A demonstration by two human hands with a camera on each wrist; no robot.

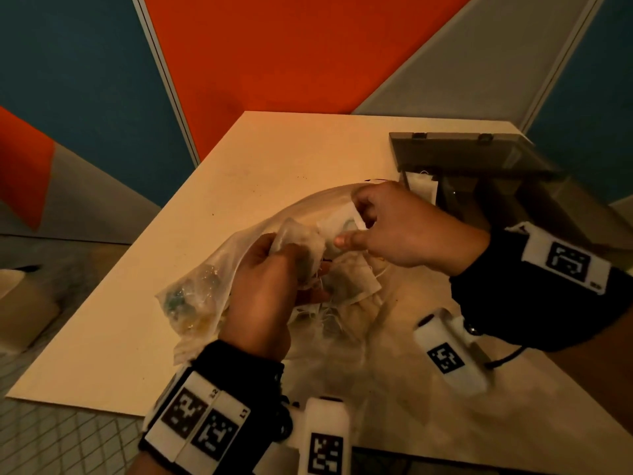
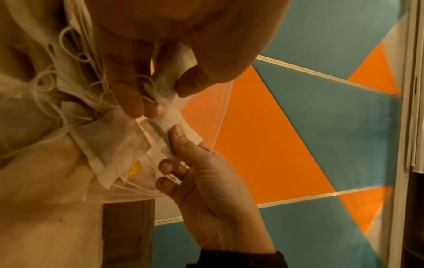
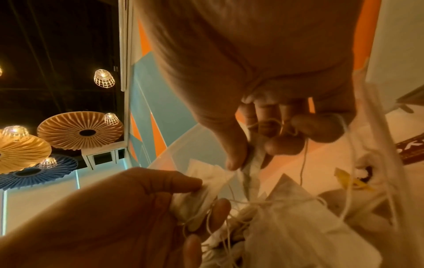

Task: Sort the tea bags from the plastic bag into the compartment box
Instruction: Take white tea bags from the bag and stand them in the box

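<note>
**Operator:** Pinched between thumb and forefinger, one tea bag (image 1: pixel 344 221) sits in the right hand (image 1: pixel 407 228). The left hand (image 1: pixel 270 286) is curled round a second tea bag (image 1: pixel 301 241), so both hands are closed on paper, not free.

**Inspector:** Reason for the two-handed hold?

**Operator:** Judged as separation. The strings (image 2: pixel 75 98) are looped together, so one hand anchors the cluster while the other draws a bag clear. Both hands work over the mouth of the plastic bag (image 1: pixel 191 299), which lies on the table (image 1: pixel 274 156) with more bags inside.

**Inspector:** Destination?

**Operator:** The compartment box (image 1: pixel 479 186) stands just beyond the right hand, lid raised. One pale bag (image 1: pixel 423 186) stands in its near-left compartment.

**Inspector:** Limits of observation?

**Operator:** The right forearm covers most of the box; other compartments cannot be read. Which string belongs to which bag cannot be told. Tag colours are unclear, apart from a yellow tag (image 3: pixel 351 179) in the right wrist view.
</note>
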